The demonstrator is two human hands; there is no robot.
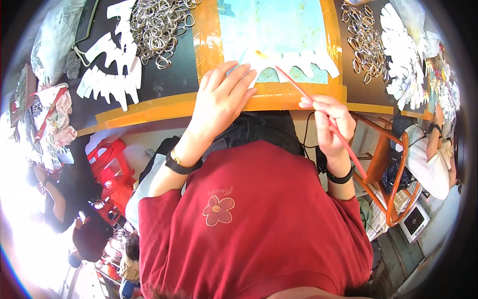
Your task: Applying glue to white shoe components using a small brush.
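Note:
My left hand [222, 97] lies palm down with its fingers stretched out over the left end of a white toothed strip [298, 61]. The strip sits along the near side of a light blue sheet [274, 30], its tongues pointing toward me. Between the fingers of my right hand [332, 119] is a thin red stick [298, 89], slanting up and left. Its far tip is at the strip's edge, though I cannot tell if it touches. The tip is too small to show whether it is a brush.
Orange-brown tape [209, 45] borders the sheet and table edge. Piles of metal rings [162, 22] and oval links [366, 40] flank it. White toothed pieces lie left [112, 82] and right [401, 60]. An orange chair [398, 189], red stools [112, 167] and other people [430, 159] are nearby.

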